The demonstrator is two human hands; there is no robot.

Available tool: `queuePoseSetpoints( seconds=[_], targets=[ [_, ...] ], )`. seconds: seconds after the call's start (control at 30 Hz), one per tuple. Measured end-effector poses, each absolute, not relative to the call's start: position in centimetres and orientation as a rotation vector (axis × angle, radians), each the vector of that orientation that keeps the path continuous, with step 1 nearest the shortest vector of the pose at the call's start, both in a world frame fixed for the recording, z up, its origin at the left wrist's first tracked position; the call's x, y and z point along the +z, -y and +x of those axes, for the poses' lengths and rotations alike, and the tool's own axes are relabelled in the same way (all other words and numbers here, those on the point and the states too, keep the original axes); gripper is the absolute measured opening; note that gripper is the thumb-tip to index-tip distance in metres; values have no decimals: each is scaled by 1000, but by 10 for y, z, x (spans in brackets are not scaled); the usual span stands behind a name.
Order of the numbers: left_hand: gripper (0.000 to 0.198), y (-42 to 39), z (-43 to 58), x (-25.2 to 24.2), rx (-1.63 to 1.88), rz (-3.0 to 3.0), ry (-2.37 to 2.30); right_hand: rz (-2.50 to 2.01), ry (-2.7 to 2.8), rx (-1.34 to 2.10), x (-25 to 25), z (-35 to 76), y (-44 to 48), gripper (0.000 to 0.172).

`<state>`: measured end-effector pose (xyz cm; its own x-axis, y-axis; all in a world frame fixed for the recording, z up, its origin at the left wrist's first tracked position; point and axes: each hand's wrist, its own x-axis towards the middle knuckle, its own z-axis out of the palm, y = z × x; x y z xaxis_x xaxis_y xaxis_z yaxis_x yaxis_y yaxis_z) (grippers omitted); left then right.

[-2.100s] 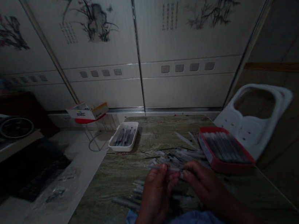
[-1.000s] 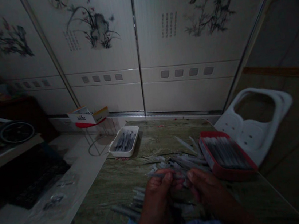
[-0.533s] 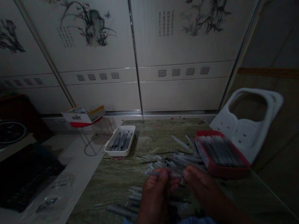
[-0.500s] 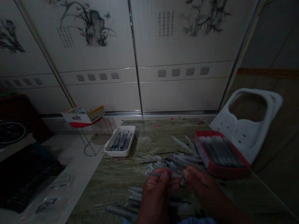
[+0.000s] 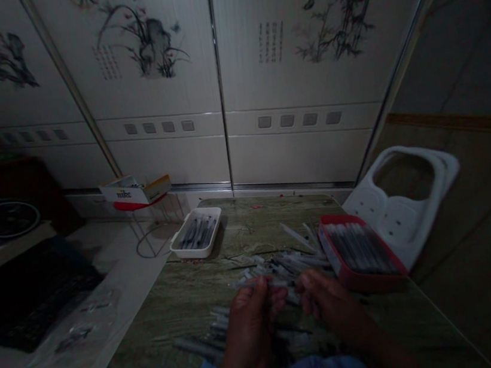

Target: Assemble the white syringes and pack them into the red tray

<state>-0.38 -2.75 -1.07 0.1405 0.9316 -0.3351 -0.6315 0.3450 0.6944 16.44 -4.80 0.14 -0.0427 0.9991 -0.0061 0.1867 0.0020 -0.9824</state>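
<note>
My left hand (image 5: 253, 310) is closed around a slim translucent pen part (image 5: 279, 284), which points toward my right hand. My right hand (image 5: 326, 297) has its thumb and fingers pinched together just to the right; whatever is between them is too dark to make out. Beyond the hands lies a loose pile of clear pen parts (image 5: 292, 260). More pens (image 5: 199, 347) rest on the table left of my left wrist. A red box (image 5: 367, 282) full of upright-packed pens stands at the right, and a white tray (image 5: 198, 252) holding dark pens is at the far left of the table.
The green stone-patterned table (image 5: 155, 322) fills the middle. Behind its right edge leans a white plastic chair (image 5: 412, 216). A printed box (image 5: 133, 193) sits on a red stool beyond the left edge. Plastic bags (image 5: 75, 336) lie on the floor, and sliding doors (image 5: 169, 158) stand behind.
My hands have moved slightly apart, leaving a wider gap between the pen part in my left hand and my right fingers. The view has shifted a little.
</note>
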Motion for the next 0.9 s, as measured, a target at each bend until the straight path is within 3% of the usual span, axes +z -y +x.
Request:
queuePoseSetpoints(
  seconds=[0.27, 0.47, 0.9],
  targets=[
    [32, 27, -3, -14, 1151, 439, -814, -1306, 1543, 963, 9, 155, 53, 42],
    [32, 31, -2, -8, 1152, 503, -742, -1286, 1385, 1092, -6, 160, 48, 40],
    [44, 29, -7, -10, 1113, 639, -801, -1299, 1278, 1161, 4, 149, 52, 48]
  ],
)
